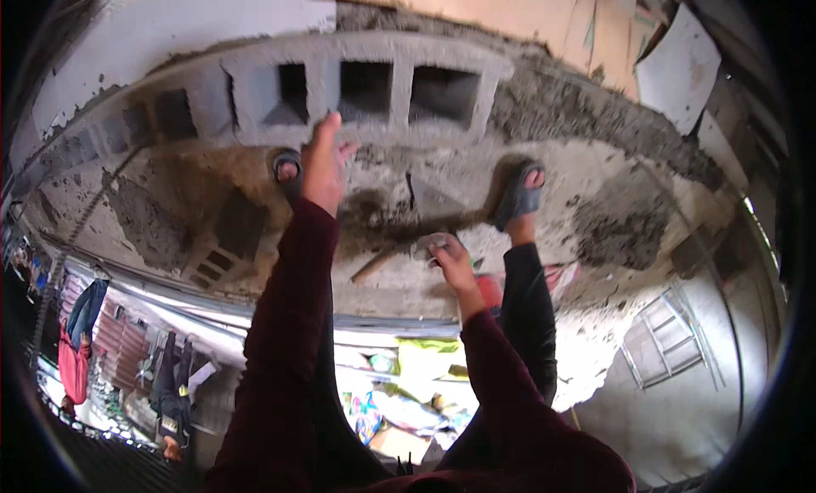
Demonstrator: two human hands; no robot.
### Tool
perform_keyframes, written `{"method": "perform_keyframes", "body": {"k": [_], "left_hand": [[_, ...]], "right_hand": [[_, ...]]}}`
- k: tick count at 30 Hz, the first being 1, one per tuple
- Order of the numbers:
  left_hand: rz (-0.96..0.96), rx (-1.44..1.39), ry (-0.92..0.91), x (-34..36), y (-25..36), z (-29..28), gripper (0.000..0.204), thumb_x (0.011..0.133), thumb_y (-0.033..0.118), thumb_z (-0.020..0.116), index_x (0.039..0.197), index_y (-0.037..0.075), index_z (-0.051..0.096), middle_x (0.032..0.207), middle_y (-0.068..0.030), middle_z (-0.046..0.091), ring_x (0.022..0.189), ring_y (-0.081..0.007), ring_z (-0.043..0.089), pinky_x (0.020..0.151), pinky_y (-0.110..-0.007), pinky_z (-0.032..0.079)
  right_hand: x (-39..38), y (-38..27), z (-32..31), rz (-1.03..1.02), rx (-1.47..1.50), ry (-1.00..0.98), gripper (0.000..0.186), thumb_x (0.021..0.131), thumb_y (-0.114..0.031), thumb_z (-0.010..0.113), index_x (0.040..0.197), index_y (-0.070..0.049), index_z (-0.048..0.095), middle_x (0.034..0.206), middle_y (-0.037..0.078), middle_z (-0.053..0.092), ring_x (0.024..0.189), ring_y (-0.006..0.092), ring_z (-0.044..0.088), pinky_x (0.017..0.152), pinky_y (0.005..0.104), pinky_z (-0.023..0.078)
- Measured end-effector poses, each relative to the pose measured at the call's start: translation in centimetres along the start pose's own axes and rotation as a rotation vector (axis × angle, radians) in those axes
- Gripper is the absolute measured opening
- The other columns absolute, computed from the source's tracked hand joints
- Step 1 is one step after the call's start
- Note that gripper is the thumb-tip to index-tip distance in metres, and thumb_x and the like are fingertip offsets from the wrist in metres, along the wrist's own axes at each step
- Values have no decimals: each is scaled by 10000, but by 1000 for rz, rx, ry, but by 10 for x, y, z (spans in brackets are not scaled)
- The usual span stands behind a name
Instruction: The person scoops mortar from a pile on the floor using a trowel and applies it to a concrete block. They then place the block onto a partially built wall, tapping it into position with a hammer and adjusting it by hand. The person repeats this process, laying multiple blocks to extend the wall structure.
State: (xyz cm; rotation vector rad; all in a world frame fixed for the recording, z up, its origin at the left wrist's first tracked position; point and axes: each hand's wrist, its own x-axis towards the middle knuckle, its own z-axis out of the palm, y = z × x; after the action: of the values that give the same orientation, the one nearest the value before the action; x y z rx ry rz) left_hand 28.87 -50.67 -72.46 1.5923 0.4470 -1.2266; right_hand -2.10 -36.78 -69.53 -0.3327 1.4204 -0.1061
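Note:
My left hand (pixel 323 166) reaches forward with its fingers stretched apart and nothing in them. Its fingertips overlap the near face of a grey hollow concrete block (pixel 399 93); whether they touch it I cannot tell. Lower and to the right, my right hand (pixel 452 259) is closed around the grey, mortar-coloured head of a hammer-like tool. The tool's wooden handle (pixel 374 265) sticks out to the left. Between my sandalled feet, a grey triangular piece like a trowel blade (pixel 435 201) lies on the ground.
The block belongs to a row running left along a pale board (pixel 187 25). Wet mortar (pixel 552 110) continues the row rightward. More mortar (pixel 625 217) is heaped beyond my right foot. A loose hollow block (pixel 217 263) lies at left; a metal ladder-like frame (pixel 671 340) stands at right. Clothes hang at lower left.

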Motion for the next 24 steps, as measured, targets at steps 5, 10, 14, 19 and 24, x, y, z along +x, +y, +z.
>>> {"method": "perform_keyframes", "body": {"k": [5, 10, 14, 19, 24], "left_hand": [[-5, 32, 2, -5, -2, 4, 516, 844, 294, 690, 1180, -78, 572, 1226, -135, 546, 1128, -226, 528, 865, -434, 521], [-59, 92, -78, 6, -9, -21, 422, 876, 292, 652, 1193, 35, 547, 1284, -86, 491, 1169, -201, 480, 889, -461, 456], [-20, 19, -25, -3, -4, -4, 412, 853, 247, 691, 1186, 40, 564, 1181, -65, 551, 1115, -198, 522, 891, -467, 474], [-62, 12, 32, 0, -6, -5, 496, 742, 287, 804, 1146, 76, 608, 1169, -25, 560, 1124, -197, 510, 908, -514, 443], [-54, -1, 58, 0, -9, -6, 502, 716, 261, 826, 1132, 85, 605, 1012, -16, 642, 928, -154, 612, 799, -412, 497]], "right_hand": [[-15, -279, 34, -600, -196, -28, 495, 853, -232, 652, 1265, 4, 514, 1145, 76, 614, 1043, 159, 574, 906, 299, 449], [89, -433, 82, -712, -822, -5, 383, 850, -302, 664, 1148, -67, 610, 952, 98, 680, 894, 182, 643, 782, 311, 499], [196, -447, 98, -878, -1422, -162, 335, 817, -233, 666, 1102, -62, 626, 979, 196, 667, 927, 373, 626, 802, 423, 502], [264, -423, 124, -705, -1823, -235, 261, 778, -160, 662, 1020, -62, 668, 928, 194, 668, 890, 369, 631, 792, 444, 502], [293, -405, 128, -717, -1965, -205, 213, 784, -198, 674, 899, -18, 676, 823, 197, 668, 809, 343, 653, 759, 432, 507]]}}
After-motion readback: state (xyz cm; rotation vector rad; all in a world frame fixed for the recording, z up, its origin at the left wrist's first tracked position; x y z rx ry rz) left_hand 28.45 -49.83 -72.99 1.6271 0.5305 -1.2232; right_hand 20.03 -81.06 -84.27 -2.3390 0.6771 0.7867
